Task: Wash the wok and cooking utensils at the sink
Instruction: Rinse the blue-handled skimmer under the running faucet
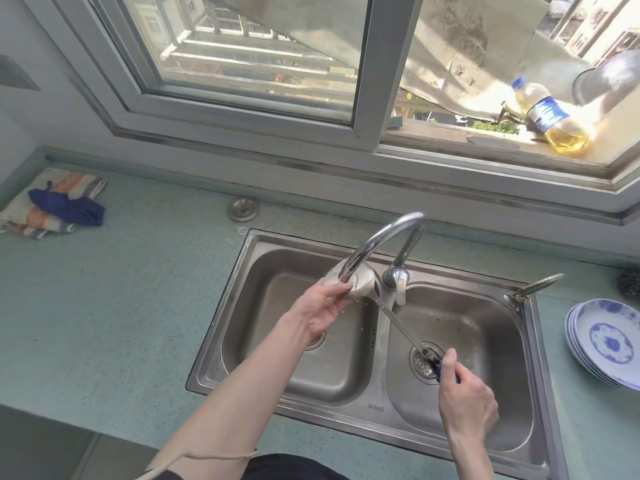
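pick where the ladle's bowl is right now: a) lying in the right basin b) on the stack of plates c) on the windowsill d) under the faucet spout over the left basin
d: the ladle has its bowl under the faucet spout, over the left basin of the sink, steadied by the left hand, while the right hand grips the handle end.

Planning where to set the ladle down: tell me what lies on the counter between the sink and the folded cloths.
Head view: between the sink and cloths lies bare green counter; a round metal cap sits further back.

The faucet (377, 242) spout hides part of the ladle (360, 284) bowl. The right hand (465, 398) covers the ladle's handle end. The frame edge crops the plates (604, 341).
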### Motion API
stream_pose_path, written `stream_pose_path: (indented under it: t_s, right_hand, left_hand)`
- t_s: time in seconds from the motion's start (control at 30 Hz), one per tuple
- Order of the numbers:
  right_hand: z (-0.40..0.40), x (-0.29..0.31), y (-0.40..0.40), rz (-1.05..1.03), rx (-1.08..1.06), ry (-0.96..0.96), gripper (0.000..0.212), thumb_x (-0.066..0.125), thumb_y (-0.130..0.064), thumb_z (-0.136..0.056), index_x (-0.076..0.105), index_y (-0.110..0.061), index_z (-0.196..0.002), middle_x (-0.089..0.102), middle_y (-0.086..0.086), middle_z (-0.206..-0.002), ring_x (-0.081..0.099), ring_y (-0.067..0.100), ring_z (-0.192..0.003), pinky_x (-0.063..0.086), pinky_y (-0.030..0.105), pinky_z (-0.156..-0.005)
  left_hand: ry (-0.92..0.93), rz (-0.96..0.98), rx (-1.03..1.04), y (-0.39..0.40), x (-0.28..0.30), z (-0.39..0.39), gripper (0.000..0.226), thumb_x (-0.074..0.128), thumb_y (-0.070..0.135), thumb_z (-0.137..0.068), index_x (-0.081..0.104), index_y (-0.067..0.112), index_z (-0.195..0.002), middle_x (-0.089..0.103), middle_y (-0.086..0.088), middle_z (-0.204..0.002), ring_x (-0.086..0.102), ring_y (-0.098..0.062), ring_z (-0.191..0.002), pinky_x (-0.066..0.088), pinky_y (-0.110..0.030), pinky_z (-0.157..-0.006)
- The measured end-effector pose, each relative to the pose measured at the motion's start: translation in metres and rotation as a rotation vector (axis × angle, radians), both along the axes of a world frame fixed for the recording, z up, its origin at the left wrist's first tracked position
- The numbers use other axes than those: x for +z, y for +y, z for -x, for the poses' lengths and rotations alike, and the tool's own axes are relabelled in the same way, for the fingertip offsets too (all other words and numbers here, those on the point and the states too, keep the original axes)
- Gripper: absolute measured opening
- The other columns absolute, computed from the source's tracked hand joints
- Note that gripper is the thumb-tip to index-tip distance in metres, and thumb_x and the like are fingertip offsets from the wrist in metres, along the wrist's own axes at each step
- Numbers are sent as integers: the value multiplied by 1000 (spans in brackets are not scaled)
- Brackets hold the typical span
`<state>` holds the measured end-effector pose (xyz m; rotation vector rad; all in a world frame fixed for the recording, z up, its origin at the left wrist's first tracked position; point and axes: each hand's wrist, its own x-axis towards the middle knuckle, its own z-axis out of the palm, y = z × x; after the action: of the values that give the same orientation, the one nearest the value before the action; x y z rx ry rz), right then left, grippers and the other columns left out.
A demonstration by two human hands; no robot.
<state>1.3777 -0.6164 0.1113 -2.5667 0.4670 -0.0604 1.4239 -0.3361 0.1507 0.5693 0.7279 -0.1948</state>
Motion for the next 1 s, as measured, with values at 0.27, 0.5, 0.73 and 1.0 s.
stream_pose_path:
  t_s: [0.27,0.5,0.73,1.0]
  right_hand:
    - [-1,2,18,43,21,-50,68,30,-66,-90,57,-15,-54,52,15,-51,52,39,-58,42,37,-56]
    - [4,11,39,85,79,-126,66,34,-59,-90,65,-10,-59,58,20,-52,58,44,-53,36,34,-54]
    - [10,16,49,79,124,-163,63,38,-56,-91,63,-11,-55,55,17,-48,55,42,-48,33,32,-52]
    - [9,18,53,-15,29,-67,76,23,-65,-87,69,-10,-62,60,20,-57,43,35,-58,36,37,-59]
  left_hand:
    - [243,-196,208,-5,-16,2,32,59,38,-103,68,7,-107,76,-6,-78,72,-15,-60,58,-25,-49]
    - [50,16,118,-15,-4,7,16,64,13,-98,74,5,-108,79,-11,-100,77,-18,-86,63,-29,-72]
    - [233,-45,319,-19,-7,-3,50,67,49,-96,72,2,-114,79,-13,-97,78,-20,-74,60,-27,-56]
    - [45,-72,212,-30,-1,6,46,41,33,-111,66,-5,-115,76,-23,-108,76,-32,-100,61,-40,-87]
